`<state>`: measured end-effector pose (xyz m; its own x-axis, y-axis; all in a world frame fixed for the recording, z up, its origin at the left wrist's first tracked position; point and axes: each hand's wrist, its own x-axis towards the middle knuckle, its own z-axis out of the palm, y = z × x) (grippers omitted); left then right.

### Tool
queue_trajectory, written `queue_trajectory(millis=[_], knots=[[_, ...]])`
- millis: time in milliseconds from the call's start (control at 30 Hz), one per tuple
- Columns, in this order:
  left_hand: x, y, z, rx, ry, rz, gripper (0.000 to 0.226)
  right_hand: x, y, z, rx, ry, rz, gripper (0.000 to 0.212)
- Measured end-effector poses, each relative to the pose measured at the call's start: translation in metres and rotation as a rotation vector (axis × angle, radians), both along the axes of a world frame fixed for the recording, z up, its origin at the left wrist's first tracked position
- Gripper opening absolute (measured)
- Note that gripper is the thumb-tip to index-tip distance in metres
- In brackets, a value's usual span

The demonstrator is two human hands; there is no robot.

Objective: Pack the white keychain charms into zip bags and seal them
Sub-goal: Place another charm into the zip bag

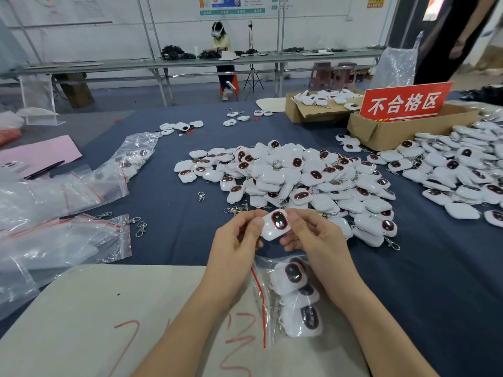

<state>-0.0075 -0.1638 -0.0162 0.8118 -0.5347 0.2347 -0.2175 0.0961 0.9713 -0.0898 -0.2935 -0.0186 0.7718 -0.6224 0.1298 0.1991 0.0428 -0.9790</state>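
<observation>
Nearest, a bag [292,297] already holding several charms lies on a pale board [95,308] between the forearms, its red zip strip to the left. It sits close under the hands, likely so the next piece has a short drop. I cannot tell whether its mouth is open.

Just above it, the left hand [236,240] and right hand [317,236] share a grip on one charm [276,224], fingertips pinching its edges, dark oval face turned up. I judge this a check before bagging.

Right behind, the pile [299,180] lies within easy reach on the blue worktop [168,240]. Spare bags [68,240] and loose clasps [140,227] wait to the left.

Far right, a red sign [405,102] stands in a box [381,131], seemingly a spot for rejects.
</observation>
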Motion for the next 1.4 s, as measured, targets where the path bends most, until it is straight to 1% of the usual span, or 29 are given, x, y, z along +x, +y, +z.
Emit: queue_trajectory(millis=[233, 400, 667, 800, 867, 1000, 1067, 1133, 1200, 1267, 1333, 1400], knots=[[0.000, -0.001, 0.001, 0.032, 0.000, 0.013, 0.021, -0.001, 0.001, 0.002, -0.001, 0.001, 0.009, 0.014], [0.004, -0.001, 0.002, 0.057, 0.110, 0.017, 0.027, -0.003, 0.005, 0.005, 0.008, 0.003, 0.043, 0.016], [0.004, 0.000, 0.003, 0.057, 0.110, 0.013, 0.027, -0.004, 0.007, 0.007, 0.019, 0.017, 0.057, 0.017], [0.003, 0.003, 0.004, -0.008, 0.137, -0.066, 0.023, -0.004, 0.006, 0.006, 0.018, 0.000, 0.055, 0.017], [0.002, 0.003, 0.005, -0.005, 0.110, -0.091, 0.021, -0.004, 0.005, 0.006, 0.004, -0.007, 0.057, 0.018], [0.005, 0.015, 0.007, 0.028, 0.059, -0.010, 0.025, -0.006, 0.004, 0.007, -0.059, -0.006, 0.060, 0.019], [0.010, 0.035, 0.011, 0.107, -0.013, 0.048, 0.026, -0.008, 0.003, 0.006, -0.103, 0.010, 0.059, 0.020], [0.015, 0.061, 0.013, 0.219, -0.048, 0.037, 0.027, -0.008, 0.004, 0.006, -0.163, 0.034, 0.065, 0.022], [0.014, 0.084, 0.013, 0.294, 0.081, -0.033, 0.027, -0.009, 0.006, 0.006, -0.250, 0.082, 0.093, 0.023], [0.010, 0.098, 0.013, 0.359, 0.223, -0.140, 0.025, -0.010, 0.007, 0.005, -0.382, 0.168, 0.147, 0.022], [0.007, 0.104, 0.015, 0.421, 0.250, -0.253, 0.023, -0.012, 0.009, 0.004, -0.484, 0.240, 0.216, 0.019], [0.004, 0.103, 0.020, 0.438, 0.224, -0.349, 0.023, -0.013, 0.012, 0.002, -0.544, 0.257, 0.285, 0.017]])
